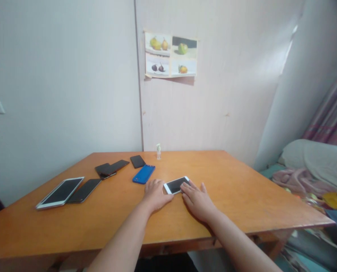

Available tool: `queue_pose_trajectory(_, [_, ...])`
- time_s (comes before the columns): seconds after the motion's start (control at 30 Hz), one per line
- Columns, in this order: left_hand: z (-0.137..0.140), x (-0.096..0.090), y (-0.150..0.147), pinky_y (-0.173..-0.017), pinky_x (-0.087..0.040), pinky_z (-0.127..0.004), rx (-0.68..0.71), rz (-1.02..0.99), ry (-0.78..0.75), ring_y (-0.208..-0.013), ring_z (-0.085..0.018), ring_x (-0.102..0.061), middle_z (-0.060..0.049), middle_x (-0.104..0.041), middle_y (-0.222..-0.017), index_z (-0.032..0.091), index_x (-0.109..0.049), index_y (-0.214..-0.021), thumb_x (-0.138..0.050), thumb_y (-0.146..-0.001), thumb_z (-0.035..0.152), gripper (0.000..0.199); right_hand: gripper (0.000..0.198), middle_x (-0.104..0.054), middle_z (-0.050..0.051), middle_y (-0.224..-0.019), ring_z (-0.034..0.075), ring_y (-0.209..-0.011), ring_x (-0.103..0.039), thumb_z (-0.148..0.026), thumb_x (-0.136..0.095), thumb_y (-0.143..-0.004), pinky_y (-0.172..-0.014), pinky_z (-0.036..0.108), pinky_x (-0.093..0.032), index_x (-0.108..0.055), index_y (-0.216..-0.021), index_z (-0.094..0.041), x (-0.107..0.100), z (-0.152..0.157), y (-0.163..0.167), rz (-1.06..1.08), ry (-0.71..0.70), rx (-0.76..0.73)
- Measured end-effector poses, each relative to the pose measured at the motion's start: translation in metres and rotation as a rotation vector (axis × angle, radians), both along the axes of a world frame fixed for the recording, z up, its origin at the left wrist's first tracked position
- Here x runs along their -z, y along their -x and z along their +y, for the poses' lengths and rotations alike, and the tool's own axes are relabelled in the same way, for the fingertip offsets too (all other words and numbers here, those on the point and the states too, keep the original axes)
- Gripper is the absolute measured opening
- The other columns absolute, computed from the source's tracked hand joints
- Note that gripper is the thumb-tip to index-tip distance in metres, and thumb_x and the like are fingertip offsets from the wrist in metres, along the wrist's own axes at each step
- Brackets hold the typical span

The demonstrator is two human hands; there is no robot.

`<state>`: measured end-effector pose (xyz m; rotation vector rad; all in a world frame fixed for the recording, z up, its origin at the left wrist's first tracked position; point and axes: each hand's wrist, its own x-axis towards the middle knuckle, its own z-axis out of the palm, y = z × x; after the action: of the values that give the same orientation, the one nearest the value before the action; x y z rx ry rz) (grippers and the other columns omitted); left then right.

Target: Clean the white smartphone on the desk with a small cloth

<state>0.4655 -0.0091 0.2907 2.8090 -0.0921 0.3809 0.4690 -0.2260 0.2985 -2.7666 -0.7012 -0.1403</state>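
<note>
A white smartphone [176, 185] with a dark screen lies face up on the wooden table, slightly angled. Its left end sits in the crook of my left hand [154, 194]; the thumb presses along the near edge and the bent fingers are at the left side. My right hand [197, 200] rests palm down at the other end, its fingers stretched over the right part of the screen and the thumb spread away. A blue phone or phone case [143, 174] lies just beyond my left hand, not touched.
On the left of the table [225, 166] lie a white tablet [61, 192], a dark phone [85, 190] beside it, two overlapping dark phones [114, 167] and another black phone [137, 161]. A small pump bottle [158, 152] stands at the back edge. Bedding [315, 179] is at the right.
</note>
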Motion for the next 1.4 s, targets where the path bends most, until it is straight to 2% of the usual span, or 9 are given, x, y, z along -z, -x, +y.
queue_pose_trajectory(0.2, [0.006, -0.001, 0.0, -0.095, -0.04, -0.037, 0.03, 0.005, 0.037, -0.112, -0.029, -0.058, -0.006, -0.066, -0.114, 0.026, -0.06, -0.107, -0.069, -0.072, 0.058, 0.049, 0.048, -0.041, 0.011, -0.154, 0.036, -0.147, -0.022, -0.031, -0.028, -0.101, -0.109, 0.074, -0.006, -0.048, -0.144, -0.023, -0.003, 0.0, -0.001, 0.0, -0.044, 0.107])
queue_pose_trajectory(0.4, [0.007, -0.001, 0.0, -0.093, -0.042, -0.035, 0.031, 0.001, 0.074, -0.111, -0.027, -0.059, -0.005, -0.067, -0.111, 0.025, -0.059, -0.106, -0.07, -0.073, 0.056, 0.047, 0.045, -0.045, 0.001, -0.153, 0.025, -0.146, -0.028, -0.036, -0.036, -0.1, -0.118, 0.056, -0.012, -0.05, -0.143, -0.032, -0.004, 0.004, 0.011, -0.004, -0.038, -0.198])
queue_pose_trajectory(0.6, [0.009, 0.0, 0.0, -0.093, -0.042, -0.035, 0.044, -0.005, 0.101, -0.109, -0.027, -0.06, -0.005, -0.066, -0.111, 0.025, -0.057, -0.105, -0.073, -0.071, 0.052, 0.047, 0.05, -0.04, 0.016, -0.154, 0.042, -0.146, -0.02, -0.029, -0.029, -0.1, -0.105, 0.079, -0.006, -0.047, -0.145, -0.017, 0.0, -0.002, 0.001, -0.015, -0.06, 0.088])
queue_pose_trajectory(0.67, [0.009, 0.0, 0.0, -0.093, -0.042, -0.036, 0.048, -0.011, 0.108, -0.109, -0.027, -0.059, -0.005, -0.066, -0.111, 0.024, -0.058, -0.105, -0.074, -0.071, 0.051, 0.046, 0.049, -0.04, 0.013, -0.155, 0.039, -0.147, -0.02, -0.03, -0.033, -0.099, -0.109, 0.074, -0.007, -0.049, -0.144, -0.019, -0.001, -0.002, 0.002, -0.014, -0.063, 0.055])
queue_pose_trajectory(0.77, [0.009, -0.001, 0.0, -0.092, -0.043, -0.036, 0.049, -0.016, 0.115, -0.107, -0.028, -0.06, -0.005, -0.066, -0.108, 0.024, -0.058, -0.101, -0.074, -0.07, 0.05, 0.043, 0.047, -0.044, 0.004, -0.153, 0.027, -0.147, -0.025, -0.035, -0.039, -0.098, -0.118, 0.055, -0.014, -0.05, -0.142, -0.028, -0.004, 0.0, 0.009, -0.011, -0.06, -0.142])
queue_pose_trajectory(0.83, [0.01, -0.001, -0.001, -0.091, -0.043, -0.036, 0.053, -0.019, 0.119, -0.106, -0.027, -0.06, -0.005, -0.066, -0.106, 0.023, -0.058, -0.1, -0.073, -0.072, 0.049, 0.041, 0.046, -0.046, 0.002, -0.152, 0.025, -0.146, -0.027, -0.038, -0.038, -0.098, -0.118, 0.053, -0.014, -0.051, -0.142, -0.03, -0.004, 0.002, 0.01, -0.013, -0.066, -0.192])
queue_pose_trajectory(1.03, [0.011, 0.001, -0.002, -0.088, -0.042, -0.033, 0.068, -0.029, 0.135, -0.104, -0.026, -0.059, -0.005, -0.066, -0.106, 0.022, -0.059, -0.102, -0.074, -0.072, 0.047, 0.042, 0.051, -0.04, 0.016, -0.154, 0.044, -0.146, -0.019, -0.038, -0.032, -0.1, -0.106, 0.078, -0.005, -0.049, -0.143, -0.016, -0.002, 0.004, 0.003, -0.014, -0.115, 0.043])
queue_pose_trajectory(1.23, [0.013, 0.004, -0.004, -0.086, -0.042, -0.032, 0.078, -0.04, 0.151, -0.105, -0.025, -0.059, -0.005, -0.066, -0.105, 0.021, -0.058, -0.101, -0.073, -0.073, 0.045, 0.04, 0.046, -0.046, 0.001, -0.152, 0.028, -0.147, -0.024, -0.047, -0.035, -0.1, -0.119, 0.055, -0.009, -0.053, -0.139, -0.031, -0.009, 0.004, 0.013, -0.005, -0.103, -0.241])
queue_pose_trajectory(1.4, [0.014, 0.005, -0.005, -0.084, -0.042, -0.032, 0.08, -0.051, 0.162, -0.105, -0.026, -0.059, -0.005, -0.065, -0.106, 0.021, -0.058, -0.103, -0.074, -0.071, 0.046, 0.044, 0.054, -0.04, 0.015, -0.155, 0.043, -0.147, -0.017, -0.046, -0.028, -0.101, -0.106, 0.078, -0.006, -0.049, -0.142, -0.019, -0.008, 0.002, 0.001, 0.022, -0.117, 0.029])
